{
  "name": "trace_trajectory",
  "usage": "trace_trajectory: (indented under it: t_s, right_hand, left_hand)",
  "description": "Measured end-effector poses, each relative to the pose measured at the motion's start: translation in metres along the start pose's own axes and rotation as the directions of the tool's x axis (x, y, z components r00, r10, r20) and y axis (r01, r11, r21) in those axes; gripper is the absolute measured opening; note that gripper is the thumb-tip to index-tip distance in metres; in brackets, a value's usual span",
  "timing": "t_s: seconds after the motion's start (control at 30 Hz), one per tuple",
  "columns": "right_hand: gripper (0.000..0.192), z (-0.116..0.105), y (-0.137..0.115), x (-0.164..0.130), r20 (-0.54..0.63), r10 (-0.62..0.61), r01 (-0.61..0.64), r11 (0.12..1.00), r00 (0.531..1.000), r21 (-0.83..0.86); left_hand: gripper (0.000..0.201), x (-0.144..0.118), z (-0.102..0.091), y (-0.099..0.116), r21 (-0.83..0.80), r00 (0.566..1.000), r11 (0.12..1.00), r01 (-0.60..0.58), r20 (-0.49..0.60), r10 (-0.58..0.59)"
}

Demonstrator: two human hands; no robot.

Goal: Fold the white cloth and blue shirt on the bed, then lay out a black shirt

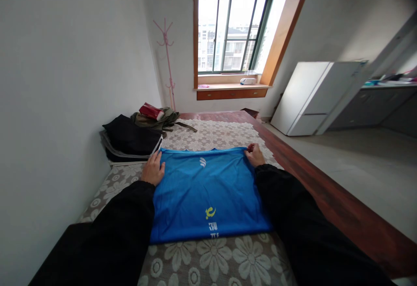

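Observation:
A blue shirt (208, 190) lies spread in a folded rectangle on the flowered cloth. It bears a white logo near its far edge, and a yellow emblem with white characters near its close edge. My left hand (153, 169) rests at the far left corner of the shirt, fingers stretched along the edge and thumb apart from them on the fabric. At the far right corner, my right hand (255, 154) pinches the shirt's edge between thumb and fingers. Black sleeves cover both forearms.
Dark folded clothes (132, 138) are piled against the left wall. Behind them lie an olive bag (156, 120) and a red packet (151, 111). The flowered tablecloth (215, 251) covers a reddish wooden table (312, 203). Farther off stand a pink coat rack (168, 55) and a white fridge (302, 97).

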State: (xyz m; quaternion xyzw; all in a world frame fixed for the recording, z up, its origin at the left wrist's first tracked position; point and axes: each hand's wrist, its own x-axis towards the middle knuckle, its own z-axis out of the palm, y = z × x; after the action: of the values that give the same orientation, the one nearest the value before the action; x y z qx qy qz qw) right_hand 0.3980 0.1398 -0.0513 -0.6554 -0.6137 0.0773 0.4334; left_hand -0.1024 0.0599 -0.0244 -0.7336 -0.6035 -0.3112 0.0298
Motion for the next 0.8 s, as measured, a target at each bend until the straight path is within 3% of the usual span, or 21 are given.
trace_trajectory:
  t_s: [0.13,0.27,0.53,0.67,0.73,0.8]
  right_hand:
    - [0.023,-0.002,-0.004,-0.001,0.064,-0.075,0.075,0.997,0.995,0.001]
    - [0.028,-0.005,-0.006,0.000,0.131,-0.134,0.136,0.991,0.982,-0.004]
    - [0.032,0.000,-0.009,-0.002,0.147,-0.098,0.120,0.982,0.984,-0.144]
    - [0.040,-0.003,-0.013,-0.005,0.133,-0.091,0.117,0.972,0.987,-0.202]
    - [0.047,-0.007,-0.019,-0.005,0.122,-0.144,0.171,0.952,0.982,-0.253]
    - [0.048,-0.010,-0.026,-0.004,0.209,-0.263,0.314,0.911,0.942,-0.269]
  left_hand:
    - [0.063,-0.001,-0.001,-0.001,0.013,0.998,1.000,0.022,-0.055,-0.022]
    - [0.052,-0.001,-0.003,0.001,0.037,1.000,0.999,0.013,0.023,-0.014]
    - [0.062,-0.003,-0.005,0.005,0.085,0.998,0.994,0.064,0.023,-0.066]
    - [0.050,-0.002,-0.010,0.011,0.088,0.999,0.995,0.046,0.022,-0.048]
    - [0.044,-0.001,-0.013,0.015,0.093,1.000,0.996,-0.003,0.015,0.002]
    - [0.045,0.000,-0.014,0.018,0.087,0.994,0.992,-0.095,0.058,0.090]
